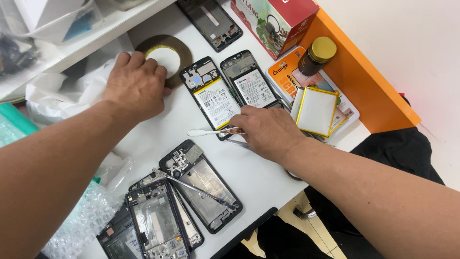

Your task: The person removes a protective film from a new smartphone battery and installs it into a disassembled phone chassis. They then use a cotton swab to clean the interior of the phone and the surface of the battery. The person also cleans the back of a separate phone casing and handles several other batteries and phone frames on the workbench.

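A person leans over a white worktable [158, 134] crowded with opened phones. The landmark is the opened phone with a yellow-edged battery [212, 98], lying back-up near the table's middle.

The left hand [136, 86] rests flat, fingers spread and gripping nothing, on a roll of brown tape [165, 55] just left of that phone — apparently steadying it. The right hand [266, 132], at the phone's lower right corner, is pinched shut on a white spatula-like pry tool [206, 132] whose flat tip lies across the phone's bottom edge, probably so it can work along the seam there.

A second opened phone [249, 81] lies touching the landmark's right side. Beyond it, a loose battery pouch [316, 111] sits on a stack of orange packets beside a small dark jar with a gold lid [317, 55]. Below the landmark, three stripped phone frames [177, 201] overlap, metal tweezers [199, 189] laid across one.

Open room is thin — a bare strip of table runs between the landmark's bottom edge and the frames, and the table's near edge drops off just right of the frames.
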